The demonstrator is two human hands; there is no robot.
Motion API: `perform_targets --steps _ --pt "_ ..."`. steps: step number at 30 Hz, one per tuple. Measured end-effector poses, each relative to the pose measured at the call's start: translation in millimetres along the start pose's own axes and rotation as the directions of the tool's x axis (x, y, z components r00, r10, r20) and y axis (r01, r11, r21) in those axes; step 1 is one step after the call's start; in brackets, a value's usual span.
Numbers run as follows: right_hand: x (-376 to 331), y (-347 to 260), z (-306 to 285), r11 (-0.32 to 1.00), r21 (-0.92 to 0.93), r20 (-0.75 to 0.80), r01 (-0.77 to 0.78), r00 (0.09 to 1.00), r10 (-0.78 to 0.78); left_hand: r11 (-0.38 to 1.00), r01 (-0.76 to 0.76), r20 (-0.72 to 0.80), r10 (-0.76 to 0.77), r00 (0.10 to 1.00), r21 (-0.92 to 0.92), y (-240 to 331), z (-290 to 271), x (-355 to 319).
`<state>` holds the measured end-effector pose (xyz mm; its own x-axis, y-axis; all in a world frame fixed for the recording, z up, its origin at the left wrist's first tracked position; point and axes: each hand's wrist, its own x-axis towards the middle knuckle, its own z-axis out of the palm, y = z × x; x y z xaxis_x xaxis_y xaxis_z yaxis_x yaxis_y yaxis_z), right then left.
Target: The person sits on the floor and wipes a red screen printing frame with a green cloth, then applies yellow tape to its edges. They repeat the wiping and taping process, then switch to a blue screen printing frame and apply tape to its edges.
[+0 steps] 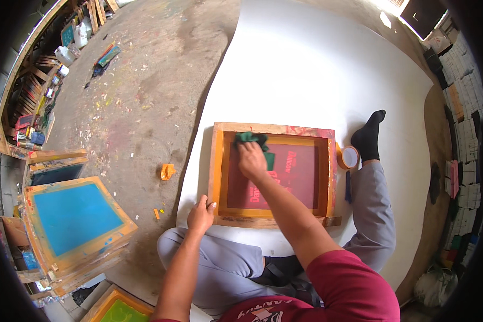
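A wooden screen-printing frame (274,221) lies on a white sheet (300,64) in front of me, its inner edges lined with orange-brown tape. The stretched mesh (300,188) inside is dark red with lighter red lettering. My right hand (252,162) presses a crumpled dark green cloth (251,138) onto the mesh near the upper left corner; its fingers are closed over the cloth. My left hand (201,214) grips the frame's lower left edge, thumb toward the top of the wood. A roll of orange tape (349,157) sits just right of the frame.
A dark blue strip (348,187) lies between the frame and my outstretched leg (374,209). Crumpled orange tape (167,172) is on the stained concrete floor. Left stand stacked frames, the top one with blue mesh (72,214); another has yellow-green mesh (124,314). White stacks (467,118) line the right.
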<state>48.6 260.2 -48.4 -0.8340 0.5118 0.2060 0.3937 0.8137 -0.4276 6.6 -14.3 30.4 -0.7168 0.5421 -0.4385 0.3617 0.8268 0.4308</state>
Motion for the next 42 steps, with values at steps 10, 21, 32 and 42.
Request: perform_targets --steps 10,21,32,42 --pt "-10 59 -41 0.996 0.025 -0.055 0.085 0.995 -0.083 1.0 -0.011 -0.008 0.011 1.0 -0.003 -2 2 0" --pt "-64 154 -138 0.844 -0.469 0.023 -0.261 0.951 0.307 1.0 -0.012 0.004 0.012 1.0 0.027 1 0 -1" --pt "-168 85 -122 0.766 -0.517 -0.044 -0.383 0.905 0.422 1.0 -0.004 -0.011 0.005 1.0 0.031 -5 1 1" --pt "-54 141 -118 0.749 -0.431 -0.097 -0.503 0.851 0.516 0.999 -0.025 -0.02 0.026 0.999 0.046 -3 2 -2"
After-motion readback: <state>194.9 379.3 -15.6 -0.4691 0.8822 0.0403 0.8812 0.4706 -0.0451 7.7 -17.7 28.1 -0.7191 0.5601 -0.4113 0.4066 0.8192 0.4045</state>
